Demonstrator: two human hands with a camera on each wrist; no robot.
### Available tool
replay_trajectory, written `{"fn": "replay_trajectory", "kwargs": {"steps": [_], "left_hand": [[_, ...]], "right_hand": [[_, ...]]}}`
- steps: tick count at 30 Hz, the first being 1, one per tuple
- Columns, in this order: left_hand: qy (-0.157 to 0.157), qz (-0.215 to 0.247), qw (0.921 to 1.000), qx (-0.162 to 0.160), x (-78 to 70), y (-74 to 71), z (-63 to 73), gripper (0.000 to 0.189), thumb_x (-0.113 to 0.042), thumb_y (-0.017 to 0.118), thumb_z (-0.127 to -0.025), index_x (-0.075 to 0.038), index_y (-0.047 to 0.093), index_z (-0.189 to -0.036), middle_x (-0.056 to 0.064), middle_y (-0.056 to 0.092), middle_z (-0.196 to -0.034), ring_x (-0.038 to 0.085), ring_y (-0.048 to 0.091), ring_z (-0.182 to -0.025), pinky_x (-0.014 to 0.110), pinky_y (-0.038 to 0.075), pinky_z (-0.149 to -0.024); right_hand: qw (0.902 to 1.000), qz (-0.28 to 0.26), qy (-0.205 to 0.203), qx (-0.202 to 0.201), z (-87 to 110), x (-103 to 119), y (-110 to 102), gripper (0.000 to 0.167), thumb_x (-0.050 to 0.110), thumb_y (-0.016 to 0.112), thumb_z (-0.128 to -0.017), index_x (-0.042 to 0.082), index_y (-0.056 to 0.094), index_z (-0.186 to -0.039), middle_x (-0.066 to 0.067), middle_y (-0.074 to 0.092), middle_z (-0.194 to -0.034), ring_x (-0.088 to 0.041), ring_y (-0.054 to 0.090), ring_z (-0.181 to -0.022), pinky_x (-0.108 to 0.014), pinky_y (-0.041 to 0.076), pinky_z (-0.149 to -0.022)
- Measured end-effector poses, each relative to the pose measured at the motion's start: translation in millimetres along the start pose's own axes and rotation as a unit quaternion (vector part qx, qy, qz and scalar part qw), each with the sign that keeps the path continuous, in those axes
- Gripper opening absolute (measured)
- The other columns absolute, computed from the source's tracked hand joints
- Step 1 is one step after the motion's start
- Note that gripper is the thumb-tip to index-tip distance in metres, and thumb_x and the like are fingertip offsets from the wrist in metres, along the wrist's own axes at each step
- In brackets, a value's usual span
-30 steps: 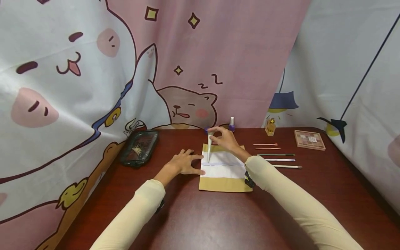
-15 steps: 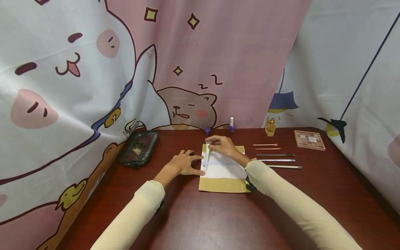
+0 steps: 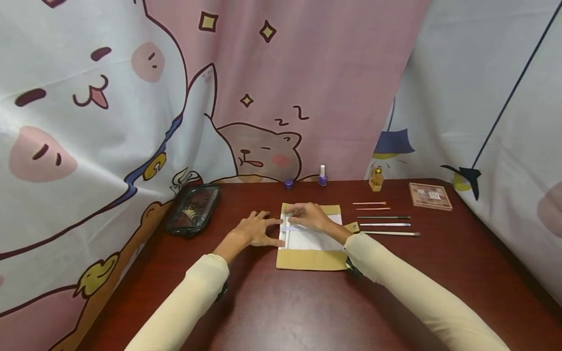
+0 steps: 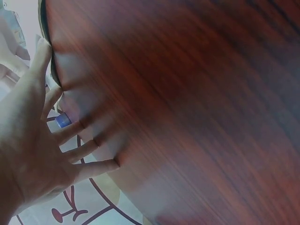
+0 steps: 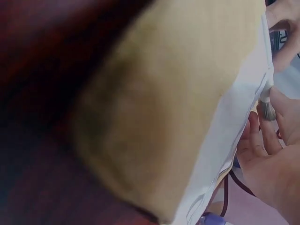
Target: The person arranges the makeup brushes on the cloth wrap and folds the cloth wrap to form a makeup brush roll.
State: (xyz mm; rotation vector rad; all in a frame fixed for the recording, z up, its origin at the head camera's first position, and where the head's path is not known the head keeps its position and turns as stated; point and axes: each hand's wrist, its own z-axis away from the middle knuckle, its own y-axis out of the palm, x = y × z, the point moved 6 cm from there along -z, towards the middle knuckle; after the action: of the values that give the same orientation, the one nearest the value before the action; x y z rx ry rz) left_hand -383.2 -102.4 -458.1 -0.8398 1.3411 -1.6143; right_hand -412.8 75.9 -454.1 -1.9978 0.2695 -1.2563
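A tan fabric brush case (image 3: 311, 260) lies unfolded on the table, with a white lining and a pale lavender band across it. My right hand (image 3: 309, 216) pinches a white makeup brush (image 5: 268, 110) near its bristle end, over the case's left side. The brush's handle (image 3: 287, 239) runs toward me along the left edge, passing at the band. My left hand (image 3: 255, 229) is spread, thumb and index fingertip on the case's left edge, the other fingers on the table. In the left wrist view its fingers (image 4: 77, 152) are straight.
Several thin brushes (image 3: 386, 224) lie in a row right of the case. Behind stand a purple-lidded jar (image 3: 288, 184), a nail polish bottle (image 3: 322, 176) and a golden bottle (image 3: 376, 179). An eyeshadow palette (image 3: 430, 196) lies far right, a black tray (image 3: 175, 225) far left.
My right hand has lowered and come nearer with the brush, from upright above the band to lying low along the case's left edge. The left hand stays put.
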Motion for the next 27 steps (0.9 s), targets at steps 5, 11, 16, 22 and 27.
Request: {"fn": "replay_trajectory", "kwargs": {"steps": [5, 11, 16, 22, 27], "left_hand": [[-0.001, 0.001, 1.0000, -0.003, -0.4, -2.1, 2.8, 0.088, -0.087, 0.059, -0.081, -0.047, 0.042, -0.157, 0.011, 0.033, -0.166, 0.040, 0.034, -0.148, 0.061, 0.046, -0.106], [-0.001, 0.004, 1.0000, -0.005, -0.8, -3.0, 2.8, 0.089, -0.087, 0.059, -0.080, -0.046, 0.042, -0.157, 0.011, 0.033, -0.166, 0.040, 0.034, -0.148, 0.061, 0.045, -0.107], [-0.004, 0.007, 1.0000, 0.000, -0.3, -0.9, 1.5, 0.089, -0.088, 0.058, -0.080, -0.047, 0.041, -0.158, 0.011, 0.031, -0.167, 0.039, 0.032, -0.150, 0.062, 0.043, -0.108], [-0.003, 0.013, 0.9999, -0.001, -0.3, 0.5, 1.1, 0.089, -0.088, 0.059, -0.080, -0.046, 0.042, -0.157, 0.012, 0.032, -0.167, 0.040, 0.033, -0.149, 0.062, 0.043, -0.108], [-0.002, 0.014, 0.9999, 0.000, -1.2, 0.3, 2.1, 0.088, -0.087, 0.059, -0.081, -0.045, 0.043, -0.157, 0.012, 0.032, -0.166, 0.040, 0.033, -0.149, 0.063, 0.042, -0.108]], "right_hand": [[0.9996, -0.016, -0.014, 0.017, 5.7, 4.0, 4.5, 0.028, 0.011, 0.076, -0.095, 0.003, 0.075, -0.122, -0.009, 0.077, -0.113, -0.025, 0.072, -0.102, -0.039, 0.058, -0.089], [0.9991, -0.006, -0.037, 0.019, 12.8, 7.0, 6.0, 0.024, 0.010, 0.075, -0.096, 0.006, 0.077, -0.120, -0.006, 0.077, -0.115, -0.023, 0.072, -0.102, -0.039, 0.058, -0.088], [0.9990, 0.005, -0.036, 0.024, 15.4, 5.9, 7.1, 0.024, 0.011, 0.075, -0.096, 0.007, 0.077, -0.120, -0.006, 0.078, -0.114, -0.023, 0.072, -0.101, -0.035, 0.058, -0.086], [0.9987, 0.004, -0.045, 0.022, 16.2, 7.7, 7.4, 0.026, 0.009, 0.078, -0.094, 0.004, 0.077, -0.119, -0.009, 0.077, -0.115, -0.028, 0.073, -0.103, -0.037, 0.059, -0.087], [0.9978, 0.005, -0.065, 0.010, 18.4, 13.9, -0.5, 0.029, 0.006, 0.078, -0.092, 0.000, 0.075, -0.120, -0.015, 0.075, -0.121, -0.036, 0.071, -0.108, -0.047, 0.058, -0.089]]}}
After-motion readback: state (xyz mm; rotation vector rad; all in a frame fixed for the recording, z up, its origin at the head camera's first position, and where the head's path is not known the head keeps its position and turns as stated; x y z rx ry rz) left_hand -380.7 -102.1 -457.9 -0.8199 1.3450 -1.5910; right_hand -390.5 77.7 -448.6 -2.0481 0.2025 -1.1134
